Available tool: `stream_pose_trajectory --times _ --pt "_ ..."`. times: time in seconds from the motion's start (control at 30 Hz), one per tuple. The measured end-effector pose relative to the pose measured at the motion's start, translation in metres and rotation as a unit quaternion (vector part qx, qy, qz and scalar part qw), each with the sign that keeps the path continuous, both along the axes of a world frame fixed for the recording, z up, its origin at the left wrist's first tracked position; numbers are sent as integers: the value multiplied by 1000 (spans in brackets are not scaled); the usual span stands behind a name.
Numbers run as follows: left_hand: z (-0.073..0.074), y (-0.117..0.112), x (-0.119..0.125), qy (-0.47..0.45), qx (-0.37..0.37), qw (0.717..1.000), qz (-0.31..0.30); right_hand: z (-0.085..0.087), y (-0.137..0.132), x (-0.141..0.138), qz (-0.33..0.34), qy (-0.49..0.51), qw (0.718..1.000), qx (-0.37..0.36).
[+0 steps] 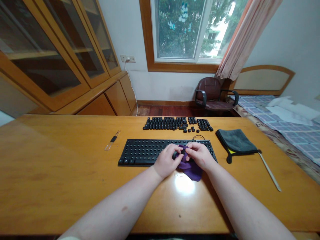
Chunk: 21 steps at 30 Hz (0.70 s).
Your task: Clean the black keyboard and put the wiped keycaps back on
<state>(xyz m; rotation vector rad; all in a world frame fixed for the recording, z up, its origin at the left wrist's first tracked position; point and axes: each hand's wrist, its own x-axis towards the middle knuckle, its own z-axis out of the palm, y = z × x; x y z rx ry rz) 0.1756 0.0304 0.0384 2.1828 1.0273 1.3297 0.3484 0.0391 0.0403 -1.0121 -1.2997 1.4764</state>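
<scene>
My left hand [167, 161] pinches a small black keycap [183, 152] between thumb and fingertips. Wrapped partly about that keycap is a purple cloth [192, 170], which my right hand [200, 155] grips from the other side, its fingers closed. The loose end of the cloth hangs down toward the tabletop. Both hands are over the right half of a black keyboard [140, 151], whose keycaps are off, leaving rows of bare switches. Behind it, the removed black keycaps [162, 124] lie in rows that follow the keyboard layout.
A wire keycap puller [113, 139] with a black handle lies left of the keyboard. To the right are a folded grey cloth [233, 140] and a thin pale stick [271, 173]. Past the wooden table [62, 173] stand a chair [211, 91], a bed and a cabinet.
</scene>
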Motion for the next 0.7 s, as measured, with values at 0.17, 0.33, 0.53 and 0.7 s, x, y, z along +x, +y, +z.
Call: stream_pose_trajectory --times 0.17,0.33,0.53,0.7 --pt "2 3 -1 -26 19 999 26 -8 3 -1 -64 70 995 -29" --pt "0 4 -2 -38 4 997 60 -8 0 -6 -53 125 991 -22" --pt "-1 4 -3 -35 -4 998 53 -2 -2 -8 -56 150 986 -43" --pt "0 4 -2 -31 -12 998 45 -5 -1 -8 -52 123 990 -47"
